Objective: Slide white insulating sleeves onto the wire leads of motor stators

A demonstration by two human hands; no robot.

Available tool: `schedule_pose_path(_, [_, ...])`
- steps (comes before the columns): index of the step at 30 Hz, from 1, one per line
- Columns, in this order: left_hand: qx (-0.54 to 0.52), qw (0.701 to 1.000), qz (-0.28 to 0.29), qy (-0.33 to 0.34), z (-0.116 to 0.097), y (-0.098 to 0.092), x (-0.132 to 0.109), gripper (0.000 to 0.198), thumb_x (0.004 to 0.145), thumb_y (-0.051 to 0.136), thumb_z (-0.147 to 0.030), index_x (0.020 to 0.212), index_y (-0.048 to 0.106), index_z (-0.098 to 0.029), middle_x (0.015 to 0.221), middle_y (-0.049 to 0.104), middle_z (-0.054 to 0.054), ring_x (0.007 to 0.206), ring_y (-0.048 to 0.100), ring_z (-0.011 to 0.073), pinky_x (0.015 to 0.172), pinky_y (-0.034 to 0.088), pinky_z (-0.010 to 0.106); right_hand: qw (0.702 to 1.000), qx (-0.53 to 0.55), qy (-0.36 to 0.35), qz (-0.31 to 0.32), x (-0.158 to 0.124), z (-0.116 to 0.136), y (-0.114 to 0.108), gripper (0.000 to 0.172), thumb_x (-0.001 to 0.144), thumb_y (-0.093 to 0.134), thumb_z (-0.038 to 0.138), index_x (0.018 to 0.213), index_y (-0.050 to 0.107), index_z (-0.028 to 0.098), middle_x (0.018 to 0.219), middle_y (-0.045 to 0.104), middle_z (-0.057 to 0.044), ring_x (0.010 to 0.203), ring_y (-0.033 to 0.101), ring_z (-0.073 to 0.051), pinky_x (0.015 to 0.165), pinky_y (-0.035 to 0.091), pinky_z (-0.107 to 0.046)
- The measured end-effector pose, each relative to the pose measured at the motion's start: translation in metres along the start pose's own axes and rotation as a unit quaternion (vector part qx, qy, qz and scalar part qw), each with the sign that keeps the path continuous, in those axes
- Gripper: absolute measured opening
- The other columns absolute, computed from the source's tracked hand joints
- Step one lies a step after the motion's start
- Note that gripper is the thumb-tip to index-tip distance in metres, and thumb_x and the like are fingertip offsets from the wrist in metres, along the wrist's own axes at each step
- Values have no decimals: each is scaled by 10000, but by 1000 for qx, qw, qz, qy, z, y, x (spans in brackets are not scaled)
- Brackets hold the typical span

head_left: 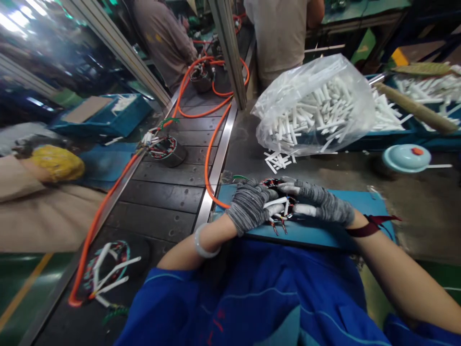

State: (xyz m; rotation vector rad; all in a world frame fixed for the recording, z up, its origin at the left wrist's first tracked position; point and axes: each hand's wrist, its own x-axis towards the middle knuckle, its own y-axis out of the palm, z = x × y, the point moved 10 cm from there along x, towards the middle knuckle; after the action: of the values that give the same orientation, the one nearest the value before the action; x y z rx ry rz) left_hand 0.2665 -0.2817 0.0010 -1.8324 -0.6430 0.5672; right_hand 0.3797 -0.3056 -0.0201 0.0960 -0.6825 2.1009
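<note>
On a blue mat in front of me sits a motor stator with dark windings and several thin lead wires, largely covered by my gloved hands. My left hand, in a grey striped glove, is closed at the stator's left side. A white sleeve tube runs out from its fingers across the stator. From the right, my right hand grips the stator's edge, its white-tipped thumb and fingers on either side. Red-tipped leads stick out toward me.
A clear bag of white tubes stands behind the mat, with loose tubes beside it. A light-blue lidded container is at right. Left runs a slatted conveyor with more stators and an orange hose. A co-worker's yellow glove shows far left.
</note>
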Motion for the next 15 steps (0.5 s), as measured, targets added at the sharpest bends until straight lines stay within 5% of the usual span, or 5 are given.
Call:
schedule_pose_path(8, [-81,992,-98,-8,18,-15,-19,306,1022,514,-353,1181,742,-223,1065,774,50,1021,686,225,1002,499,412,1000,-11,-9,-19,5,1,-3,458,1035,500,315,1491,477,342,1527,508,-56,1424,463,-209,1197,382,-474])
schedule_pose_path(15, [-91,993,-69,-1,20,-7,-16,355,1030,453,-330,1197,716,-160,1090,755,104,1036,686,242,978,521,418,992,-108,24,60,40,7,4,499,1027,420,568,1294,679,235,1107,732,-69,935,671,-187,847,547,-328])
